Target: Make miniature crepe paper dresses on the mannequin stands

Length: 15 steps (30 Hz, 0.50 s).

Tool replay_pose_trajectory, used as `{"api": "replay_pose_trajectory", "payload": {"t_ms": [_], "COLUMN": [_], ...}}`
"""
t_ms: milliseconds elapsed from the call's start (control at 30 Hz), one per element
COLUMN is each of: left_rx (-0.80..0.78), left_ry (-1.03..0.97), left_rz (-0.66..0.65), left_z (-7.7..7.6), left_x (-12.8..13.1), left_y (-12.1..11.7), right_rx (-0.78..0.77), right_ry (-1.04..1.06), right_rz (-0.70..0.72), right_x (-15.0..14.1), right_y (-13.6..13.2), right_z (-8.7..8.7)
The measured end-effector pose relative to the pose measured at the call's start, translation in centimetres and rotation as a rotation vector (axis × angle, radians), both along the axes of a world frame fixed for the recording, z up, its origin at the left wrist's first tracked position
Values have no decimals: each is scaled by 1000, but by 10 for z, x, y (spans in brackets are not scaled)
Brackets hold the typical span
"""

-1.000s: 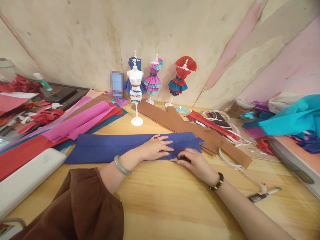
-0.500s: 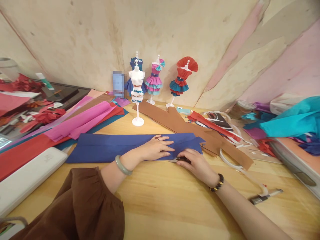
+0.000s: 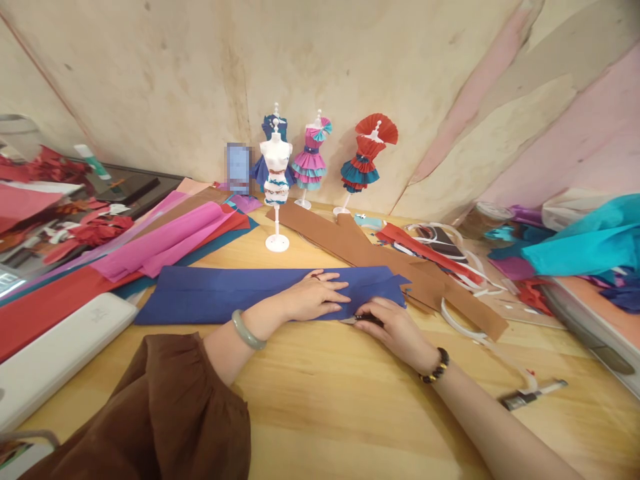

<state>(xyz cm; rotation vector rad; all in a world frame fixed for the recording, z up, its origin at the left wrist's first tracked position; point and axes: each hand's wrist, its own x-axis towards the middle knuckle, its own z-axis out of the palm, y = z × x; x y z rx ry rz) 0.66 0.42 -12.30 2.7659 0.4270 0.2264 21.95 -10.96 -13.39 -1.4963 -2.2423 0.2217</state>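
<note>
A long folded dark blue sheet, like crepe paper, lies flat across the wooden table. My left hand rests palm down on it with fingers spread. Close by, at the sheet's near edge, my right hand is closed around a small dark-handled knife. The short pale blade points left and meets the sheet's edge; most of the handle is hidden by my fingers. To the right of my hands, the sheet's end is cut unevenly.
Behind the sheet stands a bare white mini mannequin, with several dressed ones by the wall. Brown strips lie right, and a box cutter nearer me. Coloured sheets and a white oblong device are at left.
The view has shifted very slightly. The knife blade shows a little less than before; both hands keep nearly the same place on the blue sheet.
</note>
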Motion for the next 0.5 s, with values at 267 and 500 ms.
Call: {"api": "replay_pose_trajectory", "payload": {"t_ms": [267,500], "left_rx": [8,-1], "left_ry": [-4,21], "left_rz": [-3,8], "left_z": [-1,1], "left_x": [0,1], "left_y": [1,-1], "right_rx": [-16,-3], "right_ry": [8,5], "right_rz": [-3,1], "right_x": [1,0], "right_y": [-1,-1], "right_z": [2,3]}}
